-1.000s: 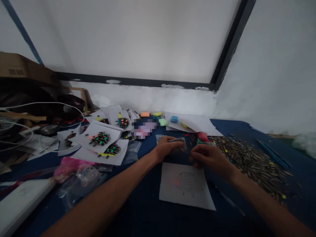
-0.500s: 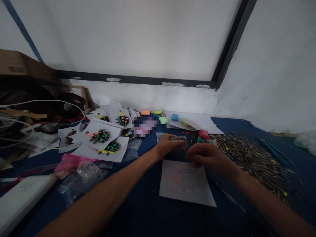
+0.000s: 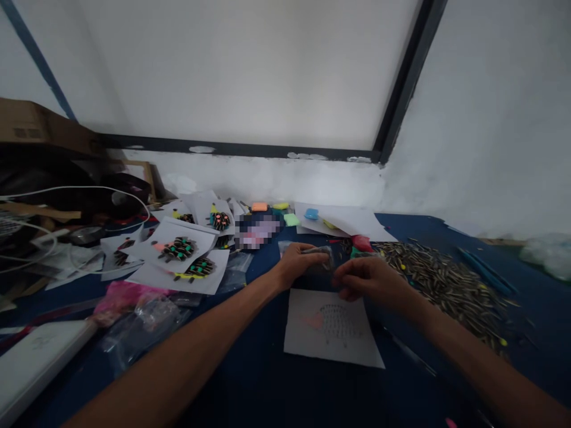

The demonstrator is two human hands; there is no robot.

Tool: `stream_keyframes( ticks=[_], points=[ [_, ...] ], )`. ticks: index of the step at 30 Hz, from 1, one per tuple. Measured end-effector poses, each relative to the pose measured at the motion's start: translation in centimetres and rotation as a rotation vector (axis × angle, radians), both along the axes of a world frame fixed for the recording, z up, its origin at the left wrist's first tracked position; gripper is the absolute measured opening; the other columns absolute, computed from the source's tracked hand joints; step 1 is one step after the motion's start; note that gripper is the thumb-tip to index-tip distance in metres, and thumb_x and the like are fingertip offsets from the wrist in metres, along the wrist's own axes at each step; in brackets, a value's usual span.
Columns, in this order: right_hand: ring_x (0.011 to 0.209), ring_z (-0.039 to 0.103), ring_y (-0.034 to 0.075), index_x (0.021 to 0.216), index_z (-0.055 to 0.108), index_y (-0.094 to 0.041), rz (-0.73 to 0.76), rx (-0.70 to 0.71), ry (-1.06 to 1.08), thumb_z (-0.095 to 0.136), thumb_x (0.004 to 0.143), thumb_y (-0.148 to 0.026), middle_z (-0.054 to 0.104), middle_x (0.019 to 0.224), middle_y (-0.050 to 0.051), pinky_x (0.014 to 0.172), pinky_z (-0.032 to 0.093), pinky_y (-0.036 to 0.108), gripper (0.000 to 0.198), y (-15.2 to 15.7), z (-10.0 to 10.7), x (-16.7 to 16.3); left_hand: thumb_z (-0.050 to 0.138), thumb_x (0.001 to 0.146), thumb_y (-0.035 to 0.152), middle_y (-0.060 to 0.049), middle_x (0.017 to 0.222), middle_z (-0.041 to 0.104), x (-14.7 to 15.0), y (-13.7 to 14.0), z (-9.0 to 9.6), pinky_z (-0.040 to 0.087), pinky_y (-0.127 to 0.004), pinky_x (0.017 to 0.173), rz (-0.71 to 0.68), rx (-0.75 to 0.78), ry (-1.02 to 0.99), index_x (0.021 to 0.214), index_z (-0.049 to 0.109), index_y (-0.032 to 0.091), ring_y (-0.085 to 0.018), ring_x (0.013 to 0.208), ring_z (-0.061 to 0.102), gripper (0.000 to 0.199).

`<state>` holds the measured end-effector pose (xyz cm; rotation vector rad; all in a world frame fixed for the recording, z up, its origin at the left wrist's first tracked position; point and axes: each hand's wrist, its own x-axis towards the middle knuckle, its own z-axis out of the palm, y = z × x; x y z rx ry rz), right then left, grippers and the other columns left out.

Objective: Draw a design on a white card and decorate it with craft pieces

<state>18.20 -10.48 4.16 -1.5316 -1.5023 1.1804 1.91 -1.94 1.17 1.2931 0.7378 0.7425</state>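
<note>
Bag [image 3: 325, 252] in left hand [image 3: 295, 265], sheet [image 3: 312, 345] in front, seeds [image 3: 450, 294] right, papers [image 3: 154, 273] left, wall [image 3: 267, 177] behind

The bare right hand [image 3: 372, 280] has drawn in toward the bare left hand [image 3: 297, 263]. A second ago a narrow gap parted its bent fingertips from the small clear plastic bag [image 3: 322, 255]; they are now right at the bag's edge, though whether they touch it cannot be told. The head view has shifted slightly, so the whole scene sits further left. More of the crumpled translucent plastic [image 3: 546, 257] shows at the right edge, and a small bright pink piece [image 3: 451, 423] has appeared at the bottom.
</note>
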Motion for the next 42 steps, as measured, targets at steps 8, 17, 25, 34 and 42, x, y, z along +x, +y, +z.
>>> stream_keyframes(
  ticks=[8,17,25,34,42],
  points=[
    [0.06,0.069,0.014,0.083,0.064,-0.014,0.015,0.039,-0.062,0.063,0.079,-0.024,0.071,0.078,0.008,0.056,0.057,0.026,0.011,-0.4,0.3,-0.8,0.071,0.064,0.027,0.0,0.06,0.057,0.1,-0.2,0.2,0.035,-0.021,0.051,0.009,-0.017,-0.018,0.066,0.061,0.013,-0.008,0.053,0.05,0.017],
    [0.048,0.063,0.01,0.074,0.058,-0.017,0.054,0.148,-0.159,0.059,0.084,-0.037,0.07,0.068,0.004,0.043,0.048,0.021,0.022,-1.3,0.1,-1.2,0.072,0.065,0.028,-0.001,0.064,0.061,0.0,-0.5,0.5,0.038,-0.022,0.055,-0.014,-0.009,-0.037,0.069,0.064,0.012,-0.009,0.056,0.053,0.018],
    [0.049,0.057,0.01,0.071,0.06,-0.019,0.141,0.26,-0.389,0.055,0.086,-0.033,0.064,0.06,0.0,0.047,0.043,0.022,0.021,-2.4,0.1,-2.8,0.071,0.066,0.026,0.001,0.059,0.058,0.1,-0.6,0.5,0.034,-0.021,0.049,0.003,-0.008,-0.012,0.069,0.063,0.011,-0.007,0.051,0.049,0.017],
    [0.057,0.056,0.012,0.079,0.066,-0.021,0.178,0.321,-0.572,0.053,0.085,-0.028,0.066,0.068,0.001,0.053,0.04,0.023,0.016,-3.3,0.2,-3.1,0.071,0.065,0.028,-0.002,0.064,0.061,0.3,-0.3,-0.3,0.037,-0.022,0.052,0.034,0.03,-0.02,0.073,0.065,0.011,-0.009,0.055,0.051,0.019],
    [0.064,0.06,0.014,0.084,0.061,-0.022,0.177,0.39,-0.653,0.048,0.084,-0.017,0.067,0.078,0.002,0.056,0.04,0.023,0.015,-3.8,-0.8,-3.3,0.062,0.072,0.026,0.004,0.053,0.046,1.2,-0.8,-1.2,0.026,-0.021,0.047,0.257,0.426,0.121,0.062,0.061,0.013,-0.007,0.052,0.039,0.016]
  ],
)
